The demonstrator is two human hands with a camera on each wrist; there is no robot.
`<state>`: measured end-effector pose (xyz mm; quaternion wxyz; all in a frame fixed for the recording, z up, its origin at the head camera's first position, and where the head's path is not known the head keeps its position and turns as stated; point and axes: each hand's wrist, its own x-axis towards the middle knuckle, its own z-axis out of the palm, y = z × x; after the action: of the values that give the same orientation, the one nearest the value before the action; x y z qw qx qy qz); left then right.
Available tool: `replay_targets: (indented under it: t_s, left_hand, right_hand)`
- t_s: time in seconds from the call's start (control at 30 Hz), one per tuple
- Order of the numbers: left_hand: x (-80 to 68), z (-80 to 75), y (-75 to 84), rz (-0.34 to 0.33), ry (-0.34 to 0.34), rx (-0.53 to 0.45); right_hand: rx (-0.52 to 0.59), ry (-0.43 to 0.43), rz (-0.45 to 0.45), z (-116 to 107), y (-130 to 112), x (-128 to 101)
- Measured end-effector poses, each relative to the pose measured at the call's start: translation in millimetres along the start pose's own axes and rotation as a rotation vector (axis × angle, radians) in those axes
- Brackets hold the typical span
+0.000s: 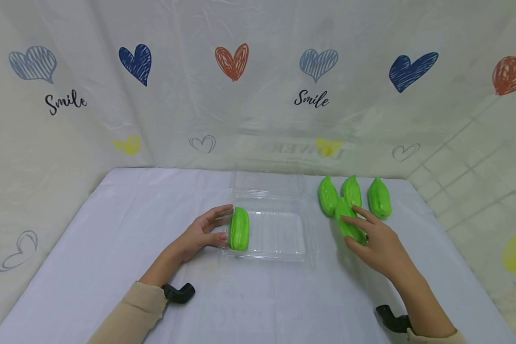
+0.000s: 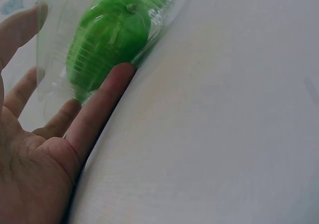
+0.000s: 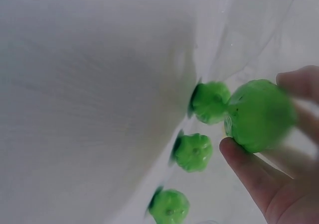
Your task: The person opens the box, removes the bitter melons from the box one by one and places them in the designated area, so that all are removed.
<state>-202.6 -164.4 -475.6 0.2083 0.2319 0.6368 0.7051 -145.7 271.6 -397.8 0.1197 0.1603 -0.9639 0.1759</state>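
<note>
While one green gourd (image 1: 239, 229) lies at the left end of the clear tray (image 1: 284, 239), the left hand (image 1: 199, 235) rests against the tray's left wall, its fingers (image 2: 99, 104) straight and slightly spread, touching the plastic just outside that gourd without curling round it. To the right of the tray, the right hand (image 1: 378, 243) grips a second gourd (image 1: 349, 224), thumb (image 3: 249, 171) and fingers curled about it; whether it is off the cloth cannot be told. Just beyond that hand, further right of the tray, three more gourds (image 1: 352, 193) lie side by side, close together, on the white tablecloth (image 1: 112, 229). Behind the tray its hinged lid (image 1: 267, 184) stands open. Beyond the tray hangs a pale backdrop (image 1: 258, 95) printed with hearts and the word "Smile". A beige sleeve (image 1: 129, 315) covers the left forearm, well in front of the tray.
</note>
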Motion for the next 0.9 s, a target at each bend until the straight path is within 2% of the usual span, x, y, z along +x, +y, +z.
replay_targets:
  t_s: [0.3,0.9]
  left_hand:
    - [0.3,-0.2,-1.9,0.012,-0.007,0.036]
    - [0.1,1.0,0.6,-0.001,-0.001,-0.003]
  right_hand:
    - [0.001,0.000,0.007,3.1,7.0,-2.0]
    - [-0.010,-0.044,0.018,5.6,11.9,-2.0]
